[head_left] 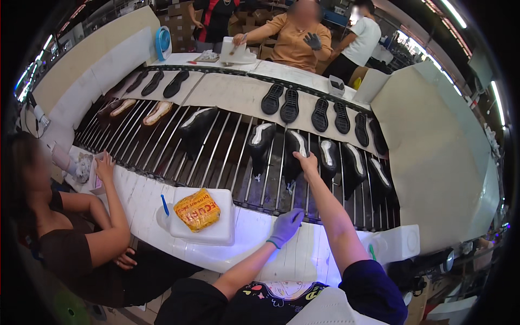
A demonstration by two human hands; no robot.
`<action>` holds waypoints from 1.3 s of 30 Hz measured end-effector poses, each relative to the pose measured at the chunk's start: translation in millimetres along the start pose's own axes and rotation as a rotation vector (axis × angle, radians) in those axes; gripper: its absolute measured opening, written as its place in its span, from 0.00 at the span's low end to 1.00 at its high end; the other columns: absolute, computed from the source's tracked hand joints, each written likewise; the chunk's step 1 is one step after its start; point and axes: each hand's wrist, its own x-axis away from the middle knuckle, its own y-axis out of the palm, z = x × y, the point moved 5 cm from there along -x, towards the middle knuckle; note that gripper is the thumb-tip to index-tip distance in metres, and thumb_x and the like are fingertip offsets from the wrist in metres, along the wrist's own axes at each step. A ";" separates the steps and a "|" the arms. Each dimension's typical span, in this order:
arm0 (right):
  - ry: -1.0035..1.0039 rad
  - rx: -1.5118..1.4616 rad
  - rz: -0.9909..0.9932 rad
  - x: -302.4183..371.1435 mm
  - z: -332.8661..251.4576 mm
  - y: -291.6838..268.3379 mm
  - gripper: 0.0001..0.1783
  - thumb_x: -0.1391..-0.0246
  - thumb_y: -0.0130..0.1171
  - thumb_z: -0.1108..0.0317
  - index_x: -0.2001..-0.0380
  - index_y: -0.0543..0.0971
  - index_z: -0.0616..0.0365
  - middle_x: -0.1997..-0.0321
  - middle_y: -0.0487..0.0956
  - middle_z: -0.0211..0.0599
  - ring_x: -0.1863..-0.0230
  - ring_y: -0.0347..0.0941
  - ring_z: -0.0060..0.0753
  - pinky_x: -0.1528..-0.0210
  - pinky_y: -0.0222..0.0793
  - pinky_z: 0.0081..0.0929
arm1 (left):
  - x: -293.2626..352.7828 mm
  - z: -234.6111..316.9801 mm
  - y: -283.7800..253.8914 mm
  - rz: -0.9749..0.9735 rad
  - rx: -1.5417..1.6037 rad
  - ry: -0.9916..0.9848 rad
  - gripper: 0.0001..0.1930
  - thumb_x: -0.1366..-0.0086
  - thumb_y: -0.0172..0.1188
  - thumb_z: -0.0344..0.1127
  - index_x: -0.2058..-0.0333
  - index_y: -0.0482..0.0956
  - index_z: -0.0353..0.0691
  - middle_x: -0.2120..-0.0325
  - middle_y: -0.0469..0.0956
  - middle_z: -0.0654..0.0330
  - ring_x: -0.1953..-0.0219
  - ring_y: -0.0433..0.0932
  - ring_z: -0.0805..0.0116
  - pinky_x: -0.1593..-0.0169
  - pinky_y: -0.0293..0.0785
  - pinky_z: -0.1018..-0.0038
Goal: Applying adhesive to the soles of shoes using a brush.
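Bare rods of the conveyor (216, 162) are spanning the room between the edge of the white table (310, 254) and a black shoe upper (292, 145), other uppers flanking it. The right hand (307, 163), arm extending forward, is gripping this upper; the gloved left hand (287, 226) is curling at the table's edge, its hold impossible to tell. Black soles (320, 115) are lying beyond, a co-worker (298, 40) facing them.

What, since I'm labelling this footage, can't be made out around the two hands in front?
Head view: how the bare right hand grips the black shoe upper with the white underside strip; the hand covers the contact.
Head view: the palm of the lavender-gloved left hand, and anything in it; the back of the hand hides it.
Head view: part of the top of the white plastic container; the yellow plastic-wrapped package covers it.
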 end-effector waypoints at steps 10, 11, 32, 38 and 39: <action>0.137 -0.576 -0.418 63.4 -13.8 -85.7 0.30 0.52 0.66 0.64 0.47 0.72 0.67 0.59 0.80 0.38 0.59 0.77 0.29 0.55 0.71 0.24 | -6.4 -13.1 -18.0 0.418 0.341 0.261 0.24 0.30 0.48 0.37 0.39 0.58 0.33 0.43 0.66 0.49 0.42 0.68 0.62 0.39 0.61 0.70; 0.147 -0.584 -0.453 90.1 -28.5 -111.1 0.27 0.50 0.64 0.65 0.48 0.73 0.66 0.59 0.80 0.36 0.60 0.77 0.27 0.55 0.71 0.24 | -5.6 -12.7 -17.4 0.373 0.344 0.229 0.25 0.29 0.46 0.40 0.39 0.58 0.33 0.42 0.64 0.50 0.41 0.66 0.63 0.38 0.60 0.69; -0.079 0.689 0.071 317.2 45.0 -417.2 0.12 0.50 0.63 0.63 0.68 0.81 0.62 0.71 0.81 0.46 0.68 0.79 0.41 0.65 0.72 0.32 | 125.5 60.9 28.0 0.091 -0.156 0.301 0.22 0.42 0.66 0.40 0.51 0.75 0.37 0.58 0.79 0.57 0.55 0.76 0.60 0.47 0.70 0.65; -0.012 0.927 0.037 303.1 104.3 -379.7 0.09 0.50 0.54 0.75 0.63 0.76 0.63 0.66 0.79 0.51 0.62 0.76 0.55 0.60 0.71 0.45 | 143.5 107.7 51.5 -0.272 -0.855 0.486 0.34 0.41 0.64 0.48 0.39 0.65 0.46 0.41 0.66 0.56 0.39 0.63 0.54 0.34 0.52 0.59; 0.007 0.948 0.060 302.8 104.2 -378.7 0.11 0.50 0.51 0.79 0.61 0.75 0.64 0.64 0.78 0.52 0.61 0.76 0.56 0.59 0.70 0.46 | 143.9 116.1 52.2 -0.279 -0.866 0.474 0.34 0.41 0.64 0.48 0.39 0.65 0.46 0.41 0.66 0.56 0.39 0.63 0.54 0.34 0.52 0.59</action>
